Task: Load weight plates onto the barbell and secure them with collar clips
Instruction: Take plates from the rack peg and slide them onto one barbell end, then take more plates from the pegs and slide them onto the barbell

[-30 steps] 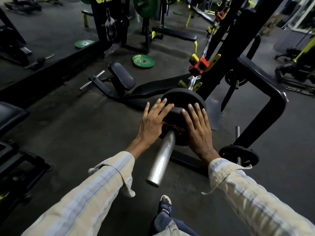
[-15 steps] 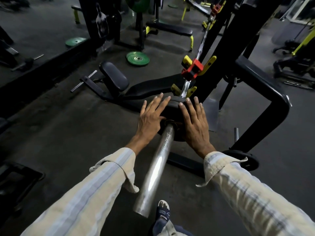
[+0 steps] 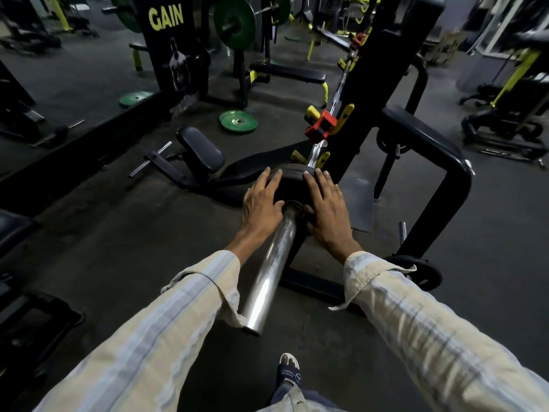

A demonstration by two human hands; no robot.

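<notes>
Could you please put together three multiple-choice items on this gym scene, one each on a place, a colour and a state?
1. Where is the black weight plate?
A. flat on the floor
B. on the barbell sleeve
C. leaning on the bench

2. What colour is the plate on the floor beyond the bench?
A. green
B. red
C. blue

3. How do the left hand and right hand meet the black plate?
A. fists clear of it
B. only the left touches
C. both lie on its face, fingers mostly straight

Answers: 1 B, the chrome sleeve runs through its hole. 2 A, it is plainly green. 3 C, one hand lies on each side of the sleeve.
</notes>
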